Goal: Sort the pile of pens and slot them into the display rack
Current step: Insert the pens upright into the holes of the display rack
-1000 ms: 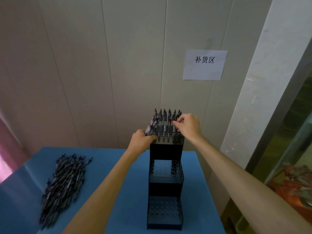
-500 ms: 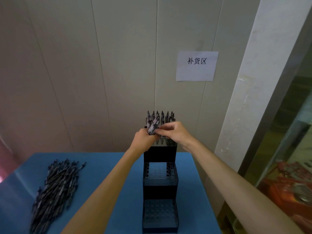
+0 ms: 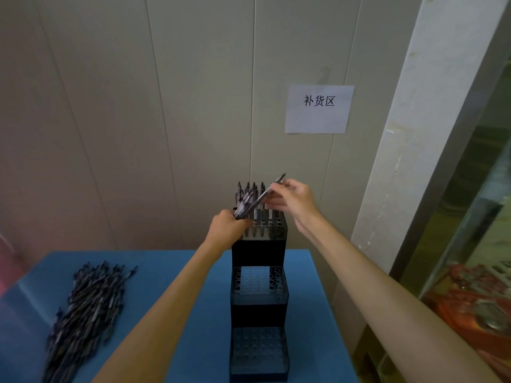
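Dozens of dark pens lie in a loose pile (image 3: 83, 313) on the blue table (image 3: 171, 272), well left of both hands. Left hand (image 3: 228, 229) curls its fingers round a small bundle of pens (image 3: 244, 204), just beside the rack's top tier. Black three-tiered display rack (image 3: 258, 313) stands between the forearms; upright pens (image 3: 253, 189) fill part of its top tier behind the bundle. Right hand (image 3: 293, 199) pinches a single pen (image 3: 269, 190), tilted, above that tier. A paper sign (image 3: 319, 109) hangs on the wall above the fingers.
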Demonstrator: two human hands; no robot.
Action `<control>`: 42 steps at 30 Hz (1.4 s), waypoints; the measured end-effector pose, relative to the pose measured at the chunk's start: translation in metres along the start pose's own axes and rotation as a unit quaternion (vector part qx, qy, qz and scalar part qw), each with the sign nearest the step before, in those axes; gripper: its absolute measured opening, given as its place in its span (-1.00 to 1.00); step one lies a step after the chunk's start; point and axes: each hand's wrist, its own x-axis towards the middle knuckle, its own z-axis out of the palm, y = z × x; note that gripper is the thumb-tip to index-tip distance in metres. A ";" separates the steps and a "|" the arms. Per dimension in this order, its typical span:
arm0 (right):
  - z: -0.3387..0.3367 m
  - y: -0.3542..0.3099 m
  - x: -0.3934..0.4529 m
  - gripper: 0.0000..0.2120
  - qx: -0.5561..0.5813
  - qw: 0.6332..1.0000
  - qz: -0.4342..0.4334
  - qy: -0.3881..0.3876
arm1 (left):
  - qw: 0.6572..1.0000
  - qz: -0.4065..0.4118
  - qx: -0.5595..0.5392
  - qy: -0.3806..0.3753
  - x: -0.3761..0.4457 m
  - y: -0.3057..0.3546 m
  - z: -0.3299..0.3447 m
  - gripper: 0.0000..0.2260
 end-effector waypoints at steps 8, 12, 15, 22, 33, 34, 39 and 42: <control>-0.022 -0.013 0.019 -0.96 -0.241 0.946 -0.186 0.107 | 0.999 0.010 -0.017 0.035 -0.004 0.001 -0.012 -0.81; -0.025 -0.004 0.021 -0.91 -0.344 0.908 -0.218 0.096 | 0.999 0.013 -0.017 0.044 -0.005 0.002 -0.013 -0.76; -0.025 0.003 0.021 -0.89 -0.356 0.905 -0.213 0.090 | 0.999 0.011 -0.018 0.044 -0.007 0.002 -0.013 -0.80; -0.025 0.016 0.019 -0.88 -0.378 0.898 -0.211 0.073 | 0.999 0.011 -0.028 0.041 -0.010 0.001 -0.014 -0.83; -0.030 0.043 0.016 -0.74 -0.458 0.877 -0.140 0.043 | 0.999 0.010 -0.038 0.035 -0.016 -0.004 -0.015 -0.80; -0.030 0.043 0.014 -0.72 -0.464 0.875 -0.134 0.048 | 0.999 0.007 -0.039 0.033 -0.017 -0.005 -0.015 -0.79; -0.014 0.036 -0.002 -0.83 -0.333 0.935 -0.117 0.028 | 0.998 -0.008 -0.062 -0.005 -0.016 -0.007 -0.014 -0.76; 0.005 0.029 -0.009 -0.92 -0.210 0.973 -0.067 -0.073 | 0.994 -0.010 -0.101 -0.037 -0.016 -0.007 -0.011 -0.71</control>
